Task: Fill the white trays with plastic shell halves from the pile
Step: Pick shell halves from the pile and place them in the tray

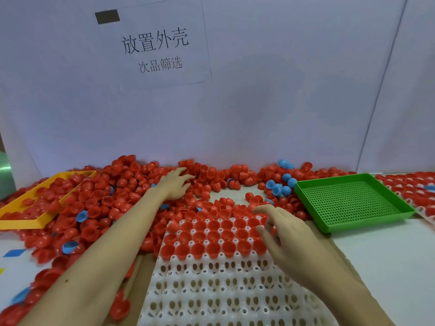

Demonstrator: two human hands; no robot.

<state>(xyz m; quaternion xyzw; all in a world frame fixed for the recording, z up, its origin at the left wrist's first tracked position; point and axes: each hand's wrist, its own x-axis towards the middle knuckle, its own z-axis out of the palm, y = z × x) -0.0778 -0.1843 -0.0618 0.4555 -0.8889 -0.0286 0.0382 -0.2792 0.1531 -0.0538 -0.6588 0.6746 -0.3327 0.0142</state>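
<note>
A white tray point(211, 290) with rows of sockets lies in front of me; its far three rows hold red shell halves point(213, 236), open side up. A big pile of red shell halves point(113, 198) with a few blue ones spreads across the table's back and left. My left hand point(175, 184) reaches far into the pile, fingers stretched over the red shells. My right hand point(282, 229) hovers over the tray's far right corner, fingers loosely bent above the filled sockets; whether it holds a shell is hidden.
A green perforated tray point(353, 203) stands at the right, with nothing in it. A yellow tray point(23, 222) at the left is partly buried in shells. Another filled white tray point(414, 184) shows at the far right. A white wall with a paper sign rises behind the pile.
</note>
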